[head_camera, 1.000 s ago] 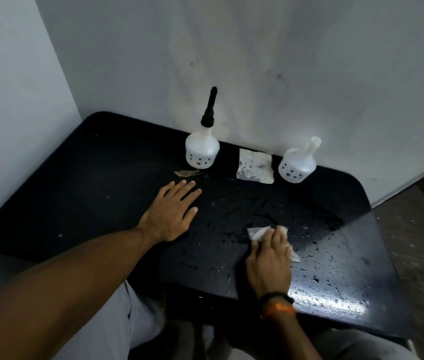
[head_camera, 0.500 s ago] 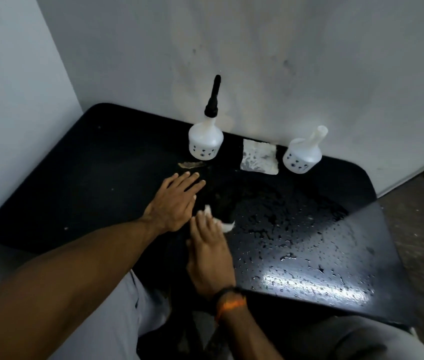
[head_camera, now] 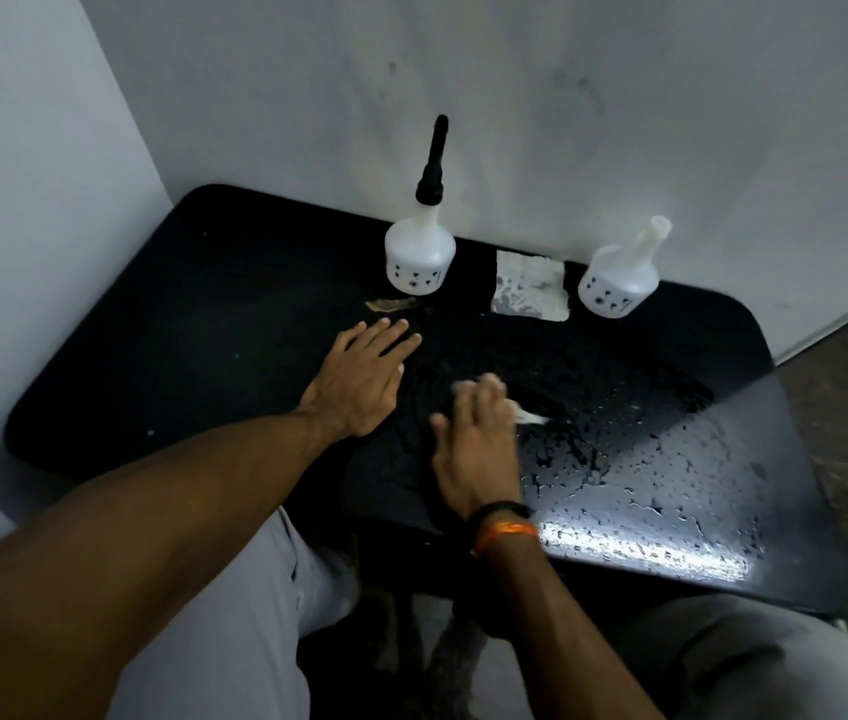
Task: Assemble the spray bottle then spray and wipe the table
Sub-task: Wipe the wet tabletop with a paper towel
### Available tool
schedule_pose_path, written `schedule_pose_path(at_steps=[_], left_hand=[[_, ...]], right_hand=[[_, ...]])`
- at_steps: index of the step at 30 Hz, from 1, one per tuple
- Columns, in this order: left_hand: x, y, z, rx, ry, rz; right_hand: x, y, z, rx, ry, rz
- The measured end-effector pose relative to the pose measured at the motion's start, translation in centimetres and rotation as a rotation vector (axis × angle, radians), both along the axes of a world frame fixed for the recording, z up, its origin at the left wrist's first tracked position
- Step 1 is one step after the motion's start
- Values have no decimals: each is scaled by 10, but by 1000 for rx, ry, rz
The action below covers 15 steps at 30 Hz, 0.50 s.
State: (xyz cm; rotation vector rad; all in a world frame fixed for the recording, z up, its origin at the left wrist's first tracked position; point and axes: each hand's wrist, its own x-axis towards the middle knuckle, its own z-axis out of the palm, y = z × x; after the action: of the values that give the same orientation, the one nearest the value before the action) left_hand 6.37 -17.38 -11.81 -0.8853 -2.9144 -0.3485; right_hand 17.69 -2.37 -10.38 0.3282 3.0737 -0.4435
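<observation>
We see the assembled spray bottle (head_camera: 420,252) w/ black nozzle upright at upper centre, back of the black bench (head_camera: 214,324). Our right hand (head_camera: 474,449), mid-frame, presses a white wipe (head_camera: 528,417) flat on the wet top, fingers over it. Left hand (head_camera: 359,381) just beside, spread flat, palm down. Second bottle (head_camera: 619,283), no nozzle, upper right; a wet cloth square (head_camera: 530,293) btw the two bottles.

The glossy black table (head_camera: 255,324) is beaded wet; both bottles (head_camera: 419,262) look like matt translucent white plastic.
</observation>
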Motion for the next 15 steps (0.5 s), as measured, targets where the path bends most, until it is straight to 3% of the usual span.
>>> schedule_pose_path(at_steps=[3, 6, 10, 15], left_hand=[[-1, -2, -1, -11, 14, -11], [-1, -2, -2, 11, 17, -6], [0, 0, -3, 26, 22, -2], [-2, -1, -4, 35, 19, -8]], right_hand=[[25, -48, -6, -45, 50, 232], [77, -61, -11, -52, 92, 309], [108, -1, -10, 34, 78, 36], [44, 65, -3, 70, -132, -329]])
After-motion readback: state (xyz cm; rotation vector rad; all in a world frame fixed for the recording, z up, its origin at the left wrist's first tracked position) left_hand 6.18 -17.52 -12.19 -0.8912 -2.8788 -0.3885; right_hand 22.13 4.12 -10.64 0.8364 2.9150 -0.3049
